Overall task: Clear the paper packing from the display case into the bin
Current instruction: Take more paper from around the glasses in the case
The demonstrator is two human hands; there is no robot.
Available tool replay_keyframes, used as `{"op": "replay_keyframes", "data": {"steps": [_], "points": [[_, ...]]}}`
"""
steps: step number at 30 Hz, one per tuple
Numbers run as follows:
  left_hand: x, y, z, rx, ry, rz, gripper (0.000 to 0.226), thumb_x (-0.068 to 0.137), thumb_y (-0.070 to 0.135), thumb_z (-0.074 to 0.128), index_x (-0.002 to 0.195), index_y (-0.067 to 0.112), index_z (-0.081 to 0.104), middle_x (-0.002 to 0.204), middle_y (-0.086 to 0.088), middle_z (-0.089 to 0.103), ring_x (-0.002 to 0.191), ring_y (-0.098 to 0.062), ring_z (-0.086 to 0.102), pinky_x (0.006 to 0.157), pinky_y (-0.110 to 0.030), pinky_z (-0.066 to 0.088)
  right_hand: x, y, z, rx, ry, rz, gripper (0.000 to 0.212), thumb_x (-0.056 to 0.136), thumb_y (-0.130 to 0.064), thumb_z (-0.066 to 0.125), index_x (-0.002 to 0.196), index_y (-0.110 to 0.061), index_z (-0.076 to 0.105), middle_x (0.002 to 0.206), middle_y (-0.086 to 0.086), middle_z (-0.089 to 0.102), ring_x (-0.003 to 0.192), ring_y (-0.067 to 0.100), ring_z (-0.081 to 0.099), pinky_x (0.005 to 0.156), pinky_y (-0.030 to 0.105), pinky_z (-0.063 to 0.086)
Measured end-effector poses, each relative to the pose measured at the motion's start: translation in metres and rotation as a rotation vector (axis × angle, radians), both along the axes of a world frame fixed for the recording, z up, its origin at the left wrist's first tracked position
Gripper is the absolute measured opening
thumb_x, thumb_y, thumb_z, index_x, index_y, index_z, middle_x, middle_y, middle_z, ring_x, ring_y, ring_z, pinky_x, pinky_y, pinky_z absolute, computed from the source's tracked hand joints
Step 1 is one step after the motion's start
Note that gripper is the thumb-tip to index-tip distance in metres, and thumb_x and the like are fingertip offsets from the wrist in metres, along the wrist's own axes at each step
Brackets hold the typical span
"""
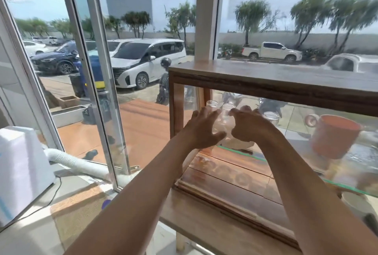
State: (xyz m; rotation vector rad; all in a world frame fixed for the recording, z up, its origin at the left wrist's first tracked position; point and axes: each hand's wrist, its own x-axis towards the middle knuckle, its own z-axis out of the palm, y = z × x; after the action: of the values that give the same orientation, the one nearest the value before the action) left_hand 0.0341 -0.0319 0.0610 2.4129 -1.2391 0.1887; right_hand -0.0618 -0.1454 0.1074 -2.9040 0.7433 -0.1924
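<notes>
The wooden display case [266,85] with glass sides stands on a wooden table at the right. Both my arms reach into its left end. My left hand [202,128] has its fingers spread, right beside several clear glasses [211,104] on the shelf. My right hand [249,125] is next to it with the fingers curled; what it grips, if anything, is hidden. A pale crumpled lump, apparently paper packing [238,143], lies just under my right hand. No bin is in view.
A pink mug [335,136] stands on the glass shelf [347,185] to the right of my hands, with another glass [271,116] between. A white appliance [20,168] with a ribbed hose [77,162] sits at the left by the window. Cars are parked outside.
</notes>
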Motion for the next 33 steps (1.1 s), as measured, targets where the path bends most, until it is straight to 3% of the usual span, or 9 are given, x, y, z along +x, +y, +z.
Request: {"op": "replay_keyframes", "data": {"steps": [4, 6, 9, 12, 15, 18, 24, 27, 33], "points": [[0.02, -0.02, -0.002, 0.154, 0.111, -0.02, 0.08, 0.085, 0.05, 0.054, 0.152, 0.034, 0.012, 0.164, -0.007, 0.002, 0.149, -0.037, 0.006, 0.118, -0.056, 0.019, 0.015, -0.007, -0.008, -0.024, 0.238, 0.03, 0.068, 0.091, -0.026, 0.054, 0.151, -0.028, 0.023, 0.16, 0.008, 0.022, 0.147, 0.038, 0.021, 0.117, 0.05, 0.029], [0.023, -0.025, -0.005, 0.221, 0.135, -0.016, 0.071, 0.086, 0.051, 0.046, 0.15, 0.03, 0.024, 0.162, -0.01, 0.018, 0.148, -0.034, 0.017, 0.116, -0.054, 0.024, 0.019, -0.008, -0.012, -0.003, 0.288, 0.072, 0.062, 0.093, -0.027, 0.053, 0.149, -0.021, 0.028, 0.153, 0.01, 0.037, 0.14, 0.034, 0.037, 0.114, 0.044, 0.034], [0.023, -0.025, -0.005, 0.146, 0.194, 0.038, 0.039, 0.092, 0.043, 0.049, 0.117, 0.018, 0.065, 0.122, -0.006, 0.063, 0.118, -0.025, 0.056, 0.096, -0.037, 0.044, 0.016, -0.011, -0.021, -0.005, 0.123, 0.092, 0.042, 0.091, -0.019, 0.054, 0.132, -0.012, 0.053, 0.134, 0.013, 0.059, 0.122, 0.031, 0.056, 0.102, 0.037, 0.045], [0.024, -0.017, -0.006, -0.025, 0.1, -0.013, 0.014, 0.09, 0.016, 0.058, 0.08, 0.01, 0.067, 0.079, -0.004, 0.061, 0.089, -0.026, 0.066, 0.064, -0.018, 0.041, 0.015, -0.014, -0.03, -0.006, -0.119, 0.058, 0.027, 0.087, -0.015, 0.059, 0.111, -0.007, 0.067, 0.115, 0.017, 0.068, 0.108, 0.032, 0.061, 0.086, 0.034, 0.049], [0.017, -0.006, 0.001, -0.106, 0.056, -0.027, 0.012, 0.088, 0.01, 0.063, 0.082, 0.003, 0.071, 0.076, -0.006, 0.065, 0.071, -0.018, 0.06, 0.054, -0.016, 0.035, 0.016, -0.012, -0.03, 0.076, -0.213, 0.052, 0.018, 0.082, -0.015, 0.062, 0.093, -0.004, 0.071, 0.094, 0.02, 0.071, 0.083, 0.031, 0.063, 0.066, 0.029, 0.048], [0.006, 0.006, 0.014, -0.138, -0.005, -0.014, 0.013, 0.088, 0.014, 0.066, 0.09, 0.003, 0.073, 0.087, -0.008, 0.071, 0.071, -0.013, 0.053, 0.057, -0.019, 0.034, 0.008, -0.005, -0.02, 0.128, -0.264, 0.078, 0.011, 0.08, -0.016, 0.067, 0.082, -0.006, 0.068, 0.068, 0.005, 0.062, 0.06, 0.019, 0.057, 0.049, 0.021, 0.038], [-0.01, 0.06, 0.027, -0.132, 0.031, -0.015, 0.018, 0.092, 0.029, 0.063, 0.079, 0.017, 0.07, 0.061, 0.013, 0.052, 0.054, -0.002, 0.047, 0.05, -0.017, 0.03, -0.008, 0.018, -0.001, 0.245, -0.234, 0.212, 0.016, 0.076, -0.022, 0.07, 0.086, -0.01, 0.071, 0.086, 0.01, 0.071, 0.075, 0.025, 0.063, 0.054, 0.024, 0.041], [-0.011, 0.098, 0.018, -0.144, 0.064, 0.025, 0.033, 0.091, 0.037, 0.063, 0.062, 0.023, 0.058, 0.056, 0.009, 0.049, 0.051, -0.003, 0.043, 0.047, -0.015, 0.03, -0.006, 0.039, -0.002, 0.308, -0.181, 0.304, 0.018, 0.075, -0.023, 0.073, 0.09, -0.012, 0.07, 0.088, 0.007, 0.07, 0.075, 0.019, 0.062, 0.057, 0.026, 0.044], [-0.002, 0.19, -0.002, -0.191, 0.14, 0.215, 0.032, 0.089, 0.035, 0.066, 0.065, 0.014, 0.066, 0.058, -0.002, 0.059, 0.053, -0.01, 0.045, 0.05, -0.023, 0.033, 0.024, 0.102, -0.026, 0.392, -0.085, 0.493, 0.02, 0.077, -0.016, 0.073, 0.096, -0.012, 0.072, 0.09, 0.002, 0.069, 0.082, 0.018, 0.063, 0.075, 0.035, 0.055]]}}
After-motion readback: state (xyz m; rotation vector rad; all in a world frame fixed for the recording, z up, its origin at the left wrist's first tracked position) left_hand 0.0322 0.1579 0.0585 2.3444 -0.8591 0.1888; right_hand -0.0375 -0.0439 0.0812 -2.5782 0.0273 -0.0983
